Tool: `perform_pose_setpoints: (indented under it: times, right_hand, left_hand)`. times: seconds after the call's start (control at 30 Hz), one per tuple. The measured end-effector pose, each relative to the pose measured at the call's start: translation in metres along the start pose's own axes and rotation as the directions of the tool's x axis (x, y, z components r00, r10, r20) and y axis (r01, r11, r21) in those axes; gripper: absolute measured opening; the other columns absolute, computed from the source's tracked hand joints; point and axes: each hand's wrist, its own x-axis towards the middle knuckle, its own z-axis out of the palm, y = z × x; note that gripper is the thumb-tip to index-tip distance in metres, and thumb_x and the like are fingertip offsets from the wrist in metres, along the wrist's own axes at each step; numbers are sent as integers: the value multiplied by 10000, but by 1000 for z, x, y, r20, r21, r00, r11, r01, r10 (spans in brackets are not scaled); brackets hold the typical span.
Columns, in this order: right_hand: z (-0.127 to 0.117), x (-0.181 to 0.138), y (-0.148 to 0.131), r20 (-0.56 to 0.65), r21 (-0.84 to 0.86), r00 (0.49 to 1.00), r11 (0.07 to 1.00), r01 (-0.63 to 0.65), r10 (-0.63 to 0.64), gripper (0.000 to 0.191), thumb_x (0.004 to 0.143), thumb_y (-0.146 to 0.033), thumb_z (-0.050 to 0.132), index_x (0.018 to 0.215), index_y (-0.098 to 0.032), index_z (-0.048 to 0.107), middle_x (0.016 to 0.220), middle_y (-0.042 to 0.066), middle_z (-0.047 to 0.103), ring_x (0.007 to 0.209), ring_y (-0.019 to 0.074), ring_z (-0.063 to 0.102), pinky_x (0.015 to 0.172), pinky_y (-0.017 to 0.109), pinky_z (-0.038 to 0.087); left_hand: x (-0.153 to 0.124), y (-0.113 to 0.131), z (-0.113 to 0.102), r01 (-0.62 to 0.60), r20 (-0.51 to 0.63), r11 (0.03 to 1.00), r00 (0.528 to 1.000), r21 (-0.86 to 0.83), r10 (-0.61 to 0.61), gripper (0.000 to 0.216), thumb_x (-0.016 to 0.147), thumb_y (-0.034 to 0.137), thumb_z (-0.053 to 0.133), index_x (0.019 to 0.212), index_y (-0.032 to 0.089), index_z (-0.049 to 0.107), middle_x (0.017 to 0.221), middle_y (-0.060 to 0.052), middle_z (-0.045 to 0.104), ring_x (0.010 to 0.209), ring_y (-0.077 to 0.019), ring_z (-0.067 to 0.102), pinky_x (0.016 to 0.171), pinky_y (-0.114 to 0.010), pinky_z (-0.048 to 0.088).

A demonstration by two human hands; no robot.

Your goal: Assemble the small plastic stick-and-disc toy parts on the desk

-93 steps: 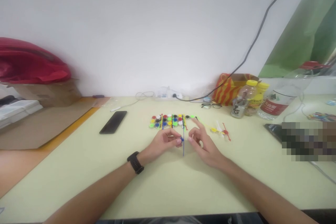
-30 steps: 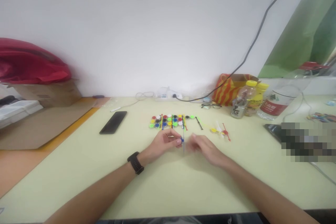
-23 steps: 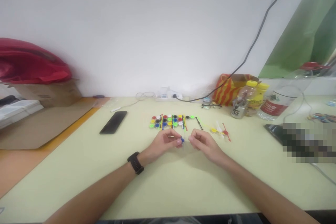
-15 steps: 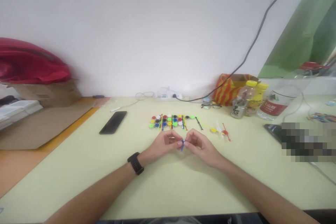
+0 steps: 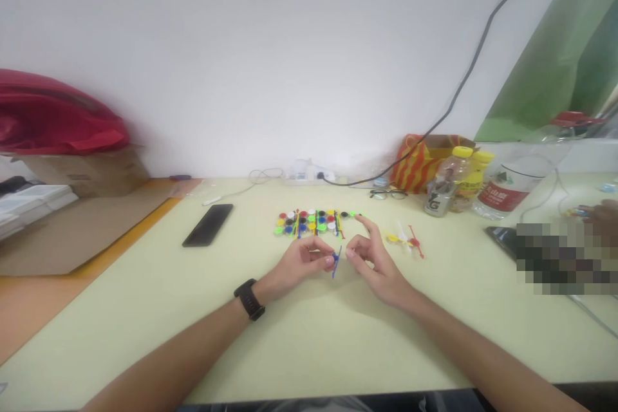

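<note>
Between the thumb and fingers of my left hand [image 5: 309, 261] is a thin blue plastic arrow [image 5: 337, 262] with a small round hub, standing at a slant above the table. My right hand [image 5: 374, 265] is just to its right, apart from it, index finger stretched up and no object visible in its fingers. Beyond my hands lie rows of coloured round pieces [image 5: 303, 221], with thin arrow-like sticks laid between them. Right of my right hand are a yellow piece [image 5: 393, 239] and a red arrow [image 5: 415, 243] with a round hub, beside a white one.
A black phone [image 5: 208, 225] lies at the left. Glasses [image 5: 389, 194], a striped bag [image 5: 410, 164] and bottles [image 5: 443, 183] stand or lie at the back right, near a power strip [image 5: 309, 174]. Another person's hand [image 5: 601, 225] is at the far right edge.
My right hand has let go of the blue arrow and moved slightly right, its index finger lifting. My left hand keeps hold. At the far right another person's hand has come into view.
</note>
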Motion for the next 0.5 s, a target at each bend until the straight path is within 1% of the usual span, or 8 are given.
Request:
perform_pose_setpoints:
  times: [0.07,0.1,0.13,0.17,0.23,0.3,0.4,0.5]
  right_hand:
    - [-2,0,1,-18,-16,1000,1000,-26,26,413,1033,-530,535,1349,-269,484,888,-5,571,688,146,496,645,284,407]
    - [-3,0,1,18,-21,998,998,-63,63,363,1047,-559,481,1147,-230,598,806,-5,555,646,141,476,622,285,387]
    - [-5,1,1,80,-26,991,994,-108,109,467,1061,-584,413,893,-201,622,695,-9,509,592,134,438,593,289,358]
    - [-7,1,1,154,-32,977,988,-148,151,597,1070,-603,353,680,-194,547,590,-16,431,540,126,387,567,295,323]
    - [-10,3,1,263,-26,947,983,-184,185,706,1070,-628,301,510,-206,378,494,-29,295,492,116,298,542,308,267]
    - [-10,4,-1,244,-3,959,988,-151,147,693,1054,-644,361,519,-203,379,514,-29,314,511,114,300,550,308,259]
    - [-7,5,-4,159,36,982,994,-106,99,574,1015,-637,501,650,-195,470,604,-28,419,571,118,366,574,290,291]
    - [-4,5,-6,117,71,989,993,-99,90,441,969,-584,638,794,-204,498,681,-37,472,616,119,408,589,269,323]
  left_hand:
    - [0,-1,-1,-2,-11,1000,1000,-1,2,254,884,336,818,1003,154,687,903,-65,758,853,-176,714,800,-305,544]
    - [0,-1,-1,1,-17,1000,1000,-2,-1,259,879,339,822,999,155,686,898,-63,757,850,-178,716,802,-310,546]
    - [0,-1,-1,4,-22,1000,1000,-4,-4,263,874,341,826,996,155,685,894,-61,756,848,-181,720,809,-316,548]
    - [0,-2,-1,6,-25,1000,1000,-6,-6,265,871,341,830,993,156,684,889,-58,754,847,-183,723,817,-322,550]
    - [0,-2,-1,5,-22,1000,1000,-8,-5,262,873,337,828,997,157,684,885,-54,751,853,-185,727,833,-332,552]
    - [0,-1,-1,1,-21,1000,1000,-4,-1,253,881,334,821,1001,159,684,889,-52,750,855,-181,728,840,-331,554]
    - [-1,1,0,7,-24,1000,1000,2,-7,250,881,332,821,992,154,685,890,-55,750,852,-176,725,844,-329,555]
    - [-1,5,1,15,-22,1000,1000,-3,-15,258,872,334,829,985,149,689,891,-60,748,856,-179,722,846,-330,555]
